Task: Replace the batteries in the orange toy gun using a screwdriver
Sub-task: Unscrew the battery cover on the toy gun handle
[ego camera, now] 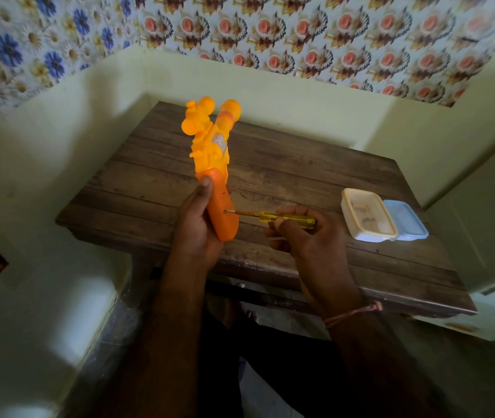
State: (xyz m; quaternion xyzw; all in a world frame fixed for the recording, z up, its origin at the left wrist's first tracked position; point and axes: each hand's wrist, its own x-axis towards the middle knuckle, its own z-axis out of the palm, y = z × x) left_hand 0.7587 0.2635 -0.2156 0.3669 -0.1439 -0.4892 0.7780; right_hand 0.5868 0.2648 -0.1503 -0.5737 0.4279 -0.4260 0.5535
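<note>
The orange toy gun (210,146) is held above the wooden table, barrel pointing away from me and its darker orange handle toward me. My left hand (195,224) grips that handle, thumb lying along its left edge. My right hand (303,233) pinches the yellow see-through handle of a screwdriver (285,219). The screwdriver lies level, and its metal tip touches a small screw spot on the right face of the gun's handle.
A wooden table (270,176) stands against pale walls with floral wallpaper above. A white plastic box (368,217) with small items inside sits at the table's right, its light blue lid (406,220) beside it. My legs are under the table's near edge.
</note>
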